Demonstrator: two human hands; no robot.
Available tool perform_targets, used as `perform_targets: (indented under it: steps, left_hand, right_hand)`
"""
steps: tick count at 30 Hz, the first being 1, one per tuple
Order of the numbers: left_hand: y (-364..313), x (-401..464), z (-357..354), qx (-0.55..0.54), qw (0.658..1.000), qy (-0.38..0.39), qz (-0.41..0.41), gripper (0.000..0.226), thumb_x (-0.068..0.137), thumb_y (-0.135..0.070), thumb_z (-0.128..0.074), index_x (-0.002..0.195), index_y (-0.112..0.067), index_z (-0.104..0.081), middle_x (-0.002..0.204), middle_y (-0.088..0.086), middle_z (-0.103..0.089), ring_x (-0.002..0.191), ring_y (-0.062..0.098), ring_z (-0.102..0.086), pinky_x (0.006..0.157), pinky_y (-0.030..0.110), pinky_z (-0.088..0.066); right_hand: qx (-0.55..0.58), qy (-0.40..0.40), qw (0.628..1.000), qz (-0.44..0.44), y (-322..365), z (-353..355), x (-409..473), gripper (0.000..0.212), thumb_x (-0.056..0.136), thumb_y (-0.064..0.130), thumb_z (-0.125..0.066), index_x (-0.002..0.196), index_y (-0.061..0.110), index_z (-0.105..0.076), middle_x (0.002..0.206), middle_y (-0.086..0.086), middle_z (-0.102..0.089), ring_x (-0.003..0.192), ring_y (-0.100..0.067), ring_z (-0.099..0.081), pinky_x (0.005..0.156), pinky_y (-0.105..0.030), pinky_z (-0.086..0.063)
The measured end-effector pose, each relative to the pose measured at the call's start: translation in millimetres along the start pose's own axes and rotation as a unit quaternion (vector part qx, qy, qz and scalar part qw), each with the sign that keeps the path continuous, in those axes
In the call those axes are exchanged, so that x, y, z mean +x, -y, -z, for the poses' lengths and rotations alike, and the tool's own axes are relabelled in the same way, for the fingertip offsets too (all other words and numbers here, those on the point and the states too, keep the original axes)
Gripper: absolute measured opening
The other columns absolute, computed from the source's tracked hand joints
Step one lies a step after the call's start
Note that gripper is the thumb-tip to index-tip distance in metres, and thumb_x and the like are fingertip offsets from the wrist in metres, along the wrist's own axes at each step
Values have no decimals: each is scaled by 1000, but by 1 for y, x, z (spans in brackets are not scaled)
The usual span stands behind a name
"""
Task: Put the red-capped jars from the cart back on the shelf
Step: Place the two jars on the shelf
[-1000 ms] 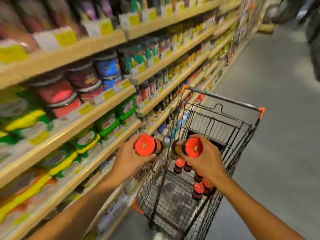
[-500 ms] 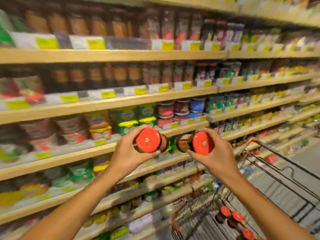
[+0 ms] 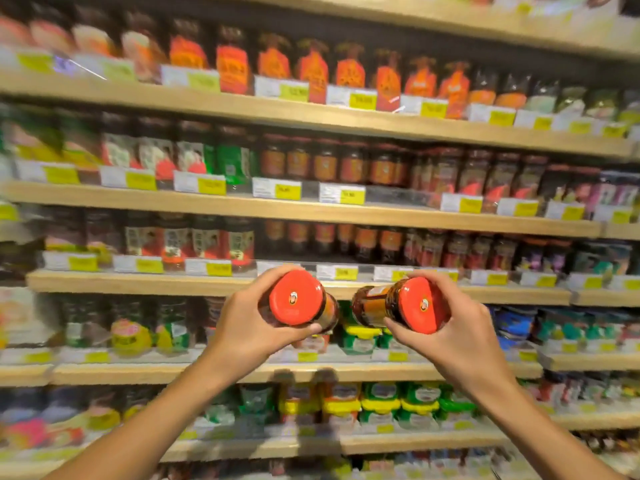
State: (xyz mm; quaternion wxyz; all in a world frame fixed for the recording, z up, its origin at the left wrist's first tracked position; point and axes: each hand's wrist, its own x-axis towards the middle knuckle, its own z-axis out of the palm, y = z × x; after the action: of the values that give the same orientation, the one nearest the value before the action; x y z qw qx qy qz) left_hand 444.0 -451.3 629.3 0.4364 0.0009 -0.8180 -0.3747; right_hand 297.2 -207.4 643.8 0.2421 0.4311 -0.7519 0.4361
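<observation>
Head view: the left hand [image 3: 249, 327] grips one round glass jar with a red cap [image 3: 299, 299]; the right hand [image 3: 457, 334] grips another [image 3: 398, 304] just beside it, both before the wooden shelf [image 3: 138, 284].

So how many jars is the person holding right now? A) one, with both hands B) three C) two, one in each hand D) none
C: the left hand grips one red-capped jar and the right hand grips another jar, both held up in front of the shelves.
</observation>
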Motion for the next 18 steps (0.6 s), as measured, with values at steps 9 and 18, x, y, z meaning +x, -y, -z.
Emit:
perform_targets:
  steps: [9,18]
  left_hand:
    - [-20,73,78,39,995,-44,-84,81,53,-40,-94,126,-27,-63,119,-19,-68,110,-4,-63,92,12,-48]
    - [-30,137,103,52,987,-82,-127,76,56,-26,-96,124,-22,-62,115,-10,-69,108,4,-65,93,24,-54]
  right_hand:
    - [42,-73,992,97,54,-26,91,66,62,41,-91,119,31,-59,104,21,-66,92,2,-64,78,-15,-49]
    - [61,-140,981,118,63,-41,171,67,63,44,-90,121,26,-60,105,11,-67,89,-5,-63,82,-24,-54]
